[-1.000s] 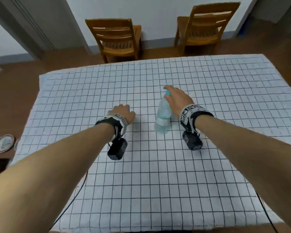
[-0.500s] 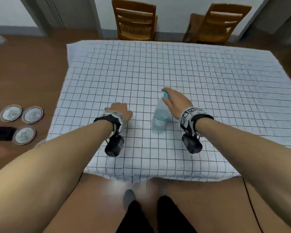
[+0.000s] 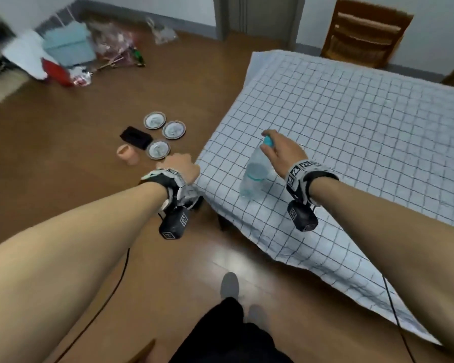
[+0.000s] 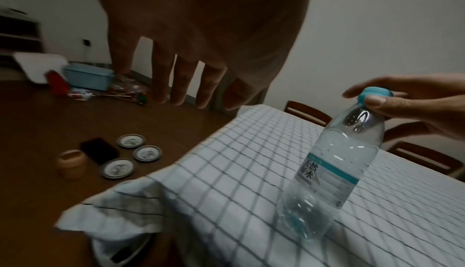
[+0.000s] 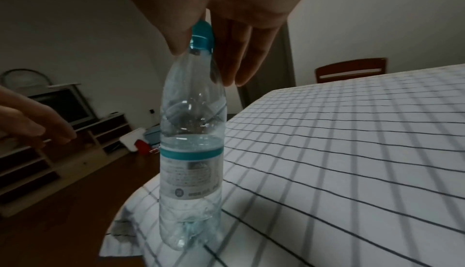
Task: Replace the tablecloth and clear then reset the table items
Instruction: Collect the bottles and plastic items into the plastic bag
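Note:
A white tablecloth (image 3: pixel 351 140) with a dark grid covers the table. Near its front left corner, my right hand (image 3: pixel 269 141) pinches the blue cap of a clear water bottle (image 3: pixel 254 174); I cannot tell whether its base touches the cloth. In the right wrist view, thumb and fingers close on the cap (image 5: pixel 201 34) above the bottle (image 5: pixel 191 152). My left hand (image 3: pixel 181 163) hangs empty just off the table corner, its fingers (image 4: pixel 161 84) straight. On the floor lie three small plates (image 3: pixel 173 129), a black flat object (image 3: pixel 135 137) and a tan cup (image 3: pixel 127 154).
A wooden chair (image 3: pixel 362 35) stands behind the table. Against the far wall sit a blue box (image 3: pixel 68 45), a red item (image 3: pixel 57 72) and plastic bags (image 3: pixel 116 43). A low TV stand (image 5: pixel 62 116) is at the left. My feet (image 3: pixel 228 284) stand on the wooden floor.
The view has swung left to the floor items. The bottle in my right hand went from the table's middle to its front left corner. My left hand left the cloth.

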`<state>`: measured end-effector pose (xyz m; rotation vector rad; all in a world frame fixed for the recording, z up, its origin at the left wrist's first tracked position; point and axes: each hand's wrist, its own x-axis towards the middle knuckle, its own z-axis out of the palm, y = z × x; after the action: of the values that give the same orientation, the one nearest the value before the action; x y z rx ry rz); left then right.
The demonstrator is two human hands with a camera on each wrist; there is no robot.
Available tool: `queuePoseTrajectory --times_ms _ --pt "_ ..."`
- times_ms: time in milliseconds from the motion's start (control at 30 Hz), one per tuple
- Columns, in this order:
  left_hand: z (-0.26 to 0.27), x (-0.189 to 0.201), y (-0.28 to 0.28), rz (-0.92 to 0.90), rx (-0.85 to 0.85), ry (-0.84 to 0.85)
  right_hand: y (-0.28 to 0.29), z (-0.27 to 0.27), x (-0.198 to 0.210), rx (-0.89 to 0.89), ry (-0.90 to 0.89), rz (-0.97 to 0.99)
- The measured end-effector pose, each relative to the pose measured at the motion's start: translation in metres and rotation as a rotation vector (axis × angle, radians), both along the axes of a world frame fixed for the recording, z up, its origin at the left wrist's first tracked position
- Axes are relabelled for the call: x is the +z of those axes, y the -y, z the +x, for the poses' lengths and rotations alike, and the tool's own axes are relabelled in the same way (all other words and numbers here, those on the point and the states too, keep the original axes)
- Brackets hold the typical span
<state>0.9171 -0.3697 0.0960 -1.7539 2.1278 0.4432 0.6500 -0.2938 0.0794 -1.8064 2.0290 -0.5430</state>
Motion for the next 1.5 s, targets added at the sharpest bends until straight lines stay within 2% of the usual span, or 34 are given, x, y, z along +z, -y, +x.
queuePoseTrajectory --times_ms 167,333,500,667,800,933,1100,1200,1500 --pt "0.114 -0.008 0.021 -0.040 0.131 0.023 0.053 0.099 0.001 0.121 -0.010 -0.011" --pt "0.202 -0.040 0.081 -0.048 0.200 -0.031 0.125 0.191 -0.013 0.191 -0.029 -0.013" --pt "0.288 -0.079 0.173 0.018 0.225 -0.124 0.210 0.278 -0.049 0.139 -0.040 0.021" --pt "0.346 -0.090 0.237 0.093 0.173 -0.065 0.263 0.331 -0.069 0.013 -0.030 0.126" --pt "0.353 -0.095 0.290 0.114 0.118 -0.088 0.303 0.352 -0.082 -0.084 0.007 0.163" --pt "0.338 -0.112 0.343 0.121 0.049 -0.073 0.340 0.360 -0.115 -0.140 0.029 0.209" --pt "0.311 -0.149 0.408 0.158 -0.037 -0.016 0.383 0.356 -0.177 -0.207 0.055 0.335" --pt "0.292 -0.179 0.447 0.165 -0.113 -0.011 0.402 0.351 -0.220 -0.269 0.094 0.336" --pt "0.228 -0.269 0.523 0.290 -0.312 -0.074 0.423 0.342 -0.334 -0.573 0.162 0.431"
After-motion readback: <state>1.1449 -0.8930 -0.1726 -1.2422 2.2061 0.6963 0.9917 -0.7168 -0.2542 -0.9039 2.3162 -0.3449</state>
